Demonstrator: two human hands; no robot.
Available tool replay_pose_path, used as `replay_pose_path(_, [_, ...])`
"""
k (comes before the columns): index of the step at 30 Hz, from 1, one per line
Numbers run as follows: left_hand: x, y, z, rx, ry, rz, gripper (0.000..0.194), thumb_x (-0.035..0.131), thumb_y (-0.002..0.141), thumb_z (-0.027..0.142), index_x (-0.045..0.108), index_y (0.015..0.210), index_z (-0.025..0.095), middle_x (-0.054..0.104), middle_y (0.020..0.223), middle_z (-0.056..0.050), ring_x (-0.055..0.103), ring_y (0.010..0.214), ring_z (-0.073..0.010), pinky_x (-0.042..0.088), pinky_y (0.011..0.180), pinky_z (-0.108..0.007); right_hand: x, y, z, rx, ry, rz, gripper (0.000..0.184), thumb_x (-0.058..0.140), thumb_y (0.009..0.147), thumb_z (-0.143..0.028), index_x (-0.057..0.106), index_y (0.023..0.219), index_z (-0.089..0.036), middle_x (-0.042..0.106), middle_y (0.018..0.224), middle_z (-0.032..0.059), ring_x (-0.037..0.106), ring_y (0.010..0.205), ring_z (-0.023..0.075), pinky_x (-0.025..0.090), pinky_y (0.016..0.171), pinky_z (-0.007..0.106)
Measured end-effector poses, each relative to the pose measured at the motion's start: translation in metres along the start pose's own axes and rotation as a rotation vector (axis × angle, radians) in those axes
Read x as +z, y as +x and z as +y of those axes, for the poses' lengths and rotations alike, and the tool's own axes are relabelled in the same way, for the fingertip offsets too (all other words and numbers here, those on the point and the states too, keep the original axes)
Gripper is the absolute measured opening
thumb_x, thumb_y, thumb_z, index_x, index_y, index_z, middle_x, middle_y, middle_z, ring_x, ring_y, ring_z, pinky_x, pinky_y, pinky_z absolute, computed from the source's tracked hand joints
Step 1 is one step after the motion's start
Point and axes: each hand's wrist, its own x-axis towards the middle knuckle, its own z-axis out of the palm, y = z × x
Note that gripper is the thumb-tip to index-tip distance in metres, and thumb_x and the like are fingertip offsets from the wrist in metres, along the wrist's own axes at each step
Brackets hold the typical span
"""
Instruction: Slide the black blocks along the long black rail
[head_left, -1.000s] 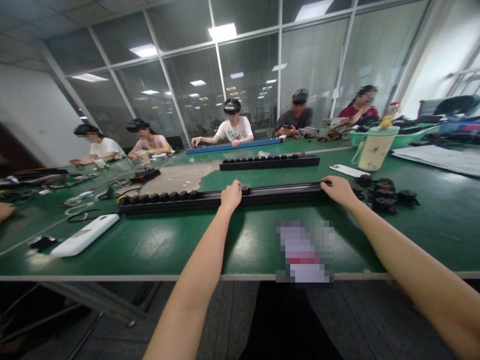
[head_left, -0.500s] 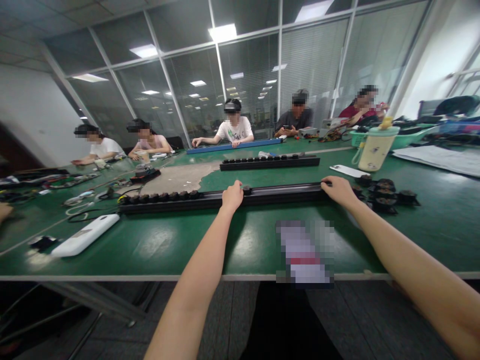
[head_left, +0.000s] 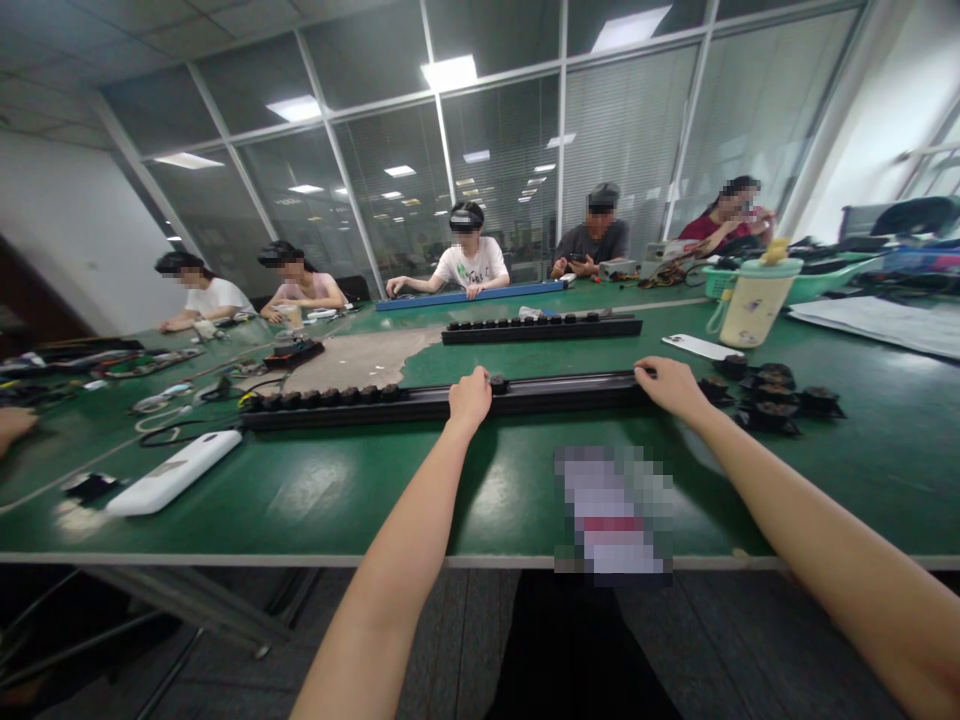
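Observation:
A long black rail (head_left: 559, 394) lies crosswise on the table in front of me. My left hand (head_left: 471, 400) is closed over its middle, fingers curled at the top edge. Just right of those fingers, a single small round black part (head_left: 497, 384) sits in the rail. My right hand (head_left: 670, 388) pinches the rail near its right end, thumb and forefinger together. A row of several similar black parts (head_left: 330, 397) fills the rail's left portion. More loose black parts (head_left: 772, 395) are clustered right of my right hand.
On the green table (head_left: 315, 500) are a white case-like object (head_left: 176, 473), a blurred-out phone-like object (head_left: 611, 515), a white phone (head_left: 701, 347) and a cream cup (head_left: 754, 300). A second filled black rail (head_left: 540, 329) lies beyond mine. Several people sit across the table.
My right hand has shifted slightly left along the rail. My left hand stays at the rail's middle beside the single black part. The view has moved a little.

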Motion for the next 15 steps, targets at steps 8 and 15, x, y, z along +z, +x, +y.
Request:
replay_pose_path(8, [0.001,-0.004,0.006,0.015,0.032,0.021,0.036,0.037,0.105,0.022,0.065,0.127,0.022,0.075,0.117,-0.014,0.07,0.113,-0.0268,0.049,0.098,-0.038,-0.004,-0.007,-0.048,-0.236,0.217,-0.02,0.027,0.054,0.091,-0.029,0.079,0.095,-0.019,0.079,0.105,0.0123,0.071,0.106,0.03,0.05,0.102,0.044])
replay_pose_path(15, [0.001,-0.006,0.008,0.005,0.019,0.007,0.036,0.037,0.104,0.022,0.063,0.13,0.023,0.074,0.119,-0.014,0.07,0.113,-0.0269,0.05,0.096,-0.036,0.0,-0.016,-0.067,-0.333,0.296,-0.04,0.024,0.056,0.091,-0.027,0.079,0.095,-0.02,0.079,0.104,0.0107,0.071,0.106,0.0295,0.051,0.102,0.045])
